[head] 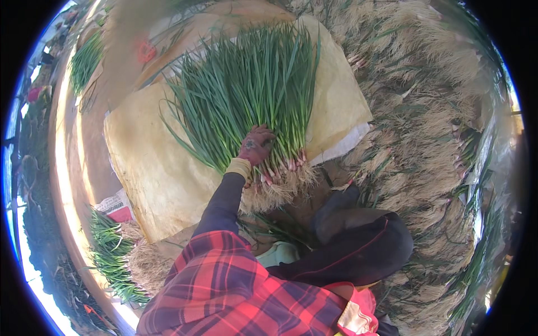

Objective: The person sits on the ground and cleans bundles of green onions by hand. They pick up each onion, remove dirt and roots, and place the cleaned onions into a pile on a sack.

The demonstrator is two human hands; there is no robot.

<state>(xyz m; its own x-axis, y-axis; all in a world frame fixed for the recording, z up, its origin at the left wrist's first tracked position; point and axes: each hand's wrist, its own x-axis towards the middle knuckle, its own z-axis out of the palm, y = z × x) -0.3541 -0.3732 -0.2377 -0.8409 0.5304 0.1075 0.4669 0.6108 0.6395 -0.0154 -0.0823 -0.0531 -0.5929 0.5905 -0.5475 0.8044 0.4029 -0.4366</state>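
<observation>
My left hand (256,145), in a dark reddish glove with a pale yellow cuff, lies on the lower stalks of a wide fanned layer of green onions (252,84). Its fingers are bent over the stalks; whether they grip any is unclear. The green leaves point away from me, while the pinkish-white bulbs and pale stringy roots (269,195) face my body. Beneath the onions is a tan sheet (155,168) with a white layer showing at its edge. My right hand is out of view.
Rooted onions cover the ground at right (420,164). An onion bunch (111,252) sits lower left, another (87,61) upper left. A red object (146,51) lies beyond the sheet. My bent leg (361,248) and a pale green object (279,253) are near the sheet. A blur covers the upper left.
</observation>
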